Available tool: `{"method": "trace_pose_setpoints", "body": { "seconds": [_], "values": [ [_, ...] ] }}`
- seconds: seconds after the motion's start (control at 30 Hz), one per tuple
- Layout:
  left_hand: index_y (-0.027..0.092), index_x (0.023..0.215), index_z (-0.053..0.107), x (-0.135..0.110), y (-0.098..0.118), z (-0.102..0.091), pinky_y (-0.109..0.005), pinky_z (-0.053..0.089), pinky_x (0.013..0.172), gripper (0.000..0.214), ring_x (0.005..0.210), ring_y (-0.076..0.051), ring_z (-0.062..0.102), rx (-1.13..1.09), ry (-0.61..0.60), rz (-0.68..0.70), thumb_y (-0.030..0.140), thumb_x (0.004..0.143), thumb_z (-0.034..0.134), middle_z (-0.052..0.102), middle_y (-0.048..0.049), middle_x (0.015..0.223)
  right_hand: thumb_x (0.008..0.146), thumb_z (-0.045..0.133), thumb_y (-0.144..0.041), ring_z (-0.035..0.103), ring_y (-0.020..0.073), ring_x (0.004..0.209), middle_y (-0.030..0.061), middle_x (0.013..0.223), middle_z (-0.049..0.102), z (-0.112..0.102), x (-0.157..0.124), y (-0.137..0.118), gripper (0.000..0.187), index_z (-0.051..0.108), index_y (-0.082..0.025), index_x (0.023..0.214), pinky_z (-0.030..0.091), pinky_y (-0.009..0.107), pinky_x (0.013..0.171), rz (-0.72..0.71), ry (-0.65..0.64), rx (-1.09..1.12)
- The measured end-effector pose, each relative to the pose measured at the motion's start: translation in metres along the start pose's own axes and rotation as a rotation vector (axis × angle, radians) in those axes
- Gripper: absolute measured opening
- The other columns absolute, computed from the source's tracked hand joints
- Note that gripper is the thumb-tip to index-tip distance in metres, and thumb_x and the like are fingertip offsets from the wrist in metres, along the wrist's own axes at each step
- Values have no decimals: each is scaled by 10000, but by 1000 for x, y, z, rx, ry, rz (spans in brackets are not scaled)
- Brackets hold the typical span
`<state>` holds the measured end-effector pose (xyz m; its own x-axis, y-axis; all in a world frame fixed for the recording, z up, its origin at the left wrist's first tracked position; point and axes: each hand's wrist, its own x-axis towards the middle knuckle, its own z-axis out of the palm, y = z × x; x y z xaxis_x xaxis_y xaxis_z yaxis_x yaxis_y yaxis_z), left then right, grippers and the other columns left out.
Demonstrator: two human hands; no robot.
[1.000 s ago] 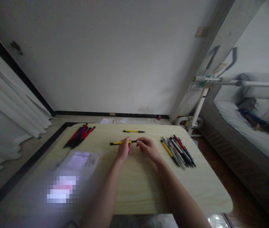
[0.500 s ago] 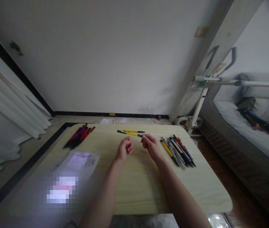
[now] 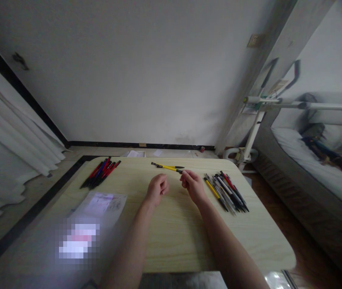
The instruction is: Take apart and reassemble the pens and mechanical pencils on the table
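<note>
My right hand (image 3: 192, 185) pinches one end of a yellow and black pen (image 3: 164, 166) and holds it low over the far middle of the wooden table (image 3: 171, 228). A second yellow pen (image 3: 175, 167) lies on the table just behind it, partly crossed by the held one. My left hand (image 3: 156, 188) rests beside the right, fingers curled into a loose fist with nothing visible in it.
A pile of red, blue and black pens (image 3: 101, 171) lies at the table's far left. A mixed pile of pens (image 3: 226, 190) lies to the right of my right hand. A plastic bag (image 3: 98, 206) lies near left. A sofa (image 3: 315, 164) stands at the right.
My left hand has let go of the yellow pen and curled shut. My right hand has carried the pen away from me, toward the other yellow pen.
</note>
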<state>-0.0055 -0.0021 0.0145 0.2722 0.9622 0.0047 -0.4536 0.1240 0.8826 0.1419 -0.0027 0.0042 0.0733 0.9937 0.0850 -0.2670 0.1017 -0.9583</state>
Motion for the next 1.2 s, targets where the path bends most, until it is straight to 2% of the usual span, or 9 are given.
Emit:
{"method": "trace_pose_setpoints", "body": {
  "seconds": [0.1,0.3,0.43,0.6,0.73,1.0,1.2],
  "values": [
    [184,492,263,2,-4,0,-224,171,377,356,317,-47,261,84,3,5,293,752,481,237,82,374,728,557,-410,369,62,432,-14,593,510,-1,0,1,248,567,-162,735,271,196,408,-5,-3,6],
    [190,546,250,3,-7,-3,-197,175,363,312,321,-42,272,85,63,27,216,693,525,264,98,394,724,556,-409,363,62,425,-13,577,516,2,-2,-1,252,578,-158,734,257,197,398,-18,-11,-72],
    [194,587,324,4,-9,-4,-192,196,348,225,328,-52,306,130,78,26,270,713,494,329,87,420,721,548,-414,371,65,430,-6,584,529,4,-4,-4,259,577,-156,731,277,199,404,-28,-20,-139],
    [178,530,386,7,-11,-3,-195,221,336,364,311,-57,317,321,233,70,451,768,415,339,64,378,714,541,-419,387,69,435,-2,584,534,5,-4,-4,275,591,-151,749,288,193,399,-28,-28,-247],
    [177,543,413,9,-9,-3,-195,215,324,365,300,-60,314,302,363,76,488,730,460,344,68,367,717,534,-442,391,75,426,-4,571,536,7,-5,-3,304,600,-150,771,293,190,389,-1,-64,-321],
    [173,478,410,8,-9,-2,-202,213,322,386,291,-65,308,303,357,67,451,744,443,335,57,333,777,420,-527,419,91,439,15,523,535,8,-6,1,450,580,-145,603,305,198,410,-34,-77,-423],
    [174,456,405,8,-10,-1,-205,222,328,394,293,-68,310,332,360,73,438,746,439,334,52,326,770,432,-534,413,86,424,-3,488,510,8,-6,0,452,566,-142,590,302,198,414,-13,-81,-407]
  ]
}}
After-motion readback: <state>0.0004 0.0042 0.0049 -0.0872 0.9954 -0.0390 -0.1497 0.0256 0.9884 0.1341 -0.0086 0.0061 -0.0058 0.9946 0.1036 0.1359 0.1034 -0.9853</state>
